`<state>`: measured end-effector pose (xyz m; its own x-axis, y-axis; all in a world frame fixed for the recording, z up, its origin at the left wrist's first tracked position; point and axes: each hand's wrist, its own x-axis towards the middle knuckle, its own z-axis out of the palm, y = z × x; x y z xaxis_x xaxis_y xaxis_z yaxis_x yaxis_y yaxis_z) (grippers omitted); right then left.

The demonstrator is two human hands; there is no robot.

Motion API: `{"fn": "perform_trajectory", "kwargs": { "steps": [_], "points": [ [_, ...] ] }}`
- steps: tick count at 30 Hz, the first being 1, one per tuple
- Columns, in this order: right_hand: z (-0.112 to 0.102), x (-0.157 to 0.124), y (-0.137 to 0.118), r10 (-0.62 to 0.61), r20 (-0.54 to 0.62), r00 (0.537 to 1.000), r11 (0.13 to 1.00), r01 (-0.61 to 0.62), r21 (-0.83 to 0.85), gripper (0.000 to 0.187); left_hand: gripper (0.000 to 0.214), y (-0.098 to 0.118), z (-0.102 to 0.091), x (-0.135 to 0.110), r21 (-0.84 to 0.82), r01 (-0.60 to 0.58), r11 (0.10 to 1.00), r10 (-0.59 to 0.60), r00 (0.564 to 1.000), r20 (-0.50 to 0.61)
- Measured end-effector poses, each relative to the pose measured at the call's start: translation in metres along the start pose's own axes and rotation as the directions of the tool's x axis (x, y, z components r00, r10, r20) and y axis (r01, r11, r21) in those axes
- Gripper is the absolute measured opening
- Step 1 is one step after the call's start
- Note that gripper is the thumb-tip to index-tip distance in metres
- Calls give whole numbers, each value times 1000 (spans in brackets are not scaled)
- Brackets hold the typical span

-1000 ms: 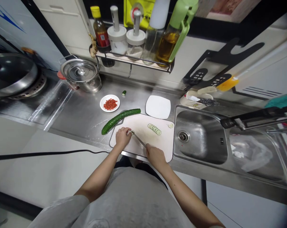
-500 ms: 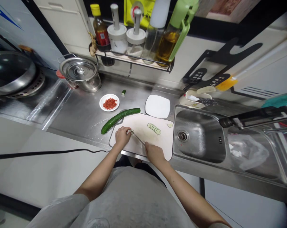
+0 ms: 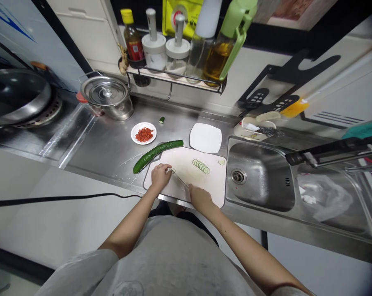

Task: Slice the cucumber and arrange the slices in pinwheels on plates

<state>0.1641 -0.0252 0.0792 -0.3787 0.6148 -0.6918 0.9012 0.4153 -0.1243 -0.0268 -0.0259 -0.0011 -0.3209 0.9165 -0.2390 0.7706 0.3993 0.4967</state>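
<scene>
On the white cutting board (image 3: 186,158), my left hand (image 3: 160,176) is closed with its fingertips pinching a small, pale cucumber slice (image 3: 173,170). My right hand (image 3: 202,197) grips a knife (image 3: 181,180); its thin blade points left and its tip reaches the slice. The handle is hidden in my fist. Further right on the board lies an overlapping row of cucumber slices (image 3: 201,166), with a single pale piece (image 3: 221,162) near the corner. A long, dark green cucumber (image 3: 157,154) rests across the board's upper left edge.
Behind the board are a plate of chopped red pieces (image 3: 144,134), a cucumber end (image 3: 161,120) and a square white plate (image 3: 205,138). The sink (image 3: 261,176) adjoins on the right. A lidded steel pot (image 3: 109,96) and a wok (image 3: 16,98) stand left; a seasoning rack (image 3: 176,78) hangs above.
The whole view has shifted slightly. Both hands keep nearly the same position, with the knife still at the small slice by my left fingertips.
</scene>
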Motion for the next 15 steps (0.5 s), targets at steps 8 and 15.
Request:
{"fn": "perform_trajectory", "kwargs": {
  "steps": [8, 15],
  "points": [
    [12, -19, 16, 10, 2, 1000, 999, -10, 31, 36, 21, 4, -3, -5, 28, -33, 999, 33, 999, 0],
    [19, -38, 31, 5, 26, 1000, 995, -7, 96, 32, 14, 11, -1, -2, 34, 3, 999, -3, 1000, -4]
  ]
}}
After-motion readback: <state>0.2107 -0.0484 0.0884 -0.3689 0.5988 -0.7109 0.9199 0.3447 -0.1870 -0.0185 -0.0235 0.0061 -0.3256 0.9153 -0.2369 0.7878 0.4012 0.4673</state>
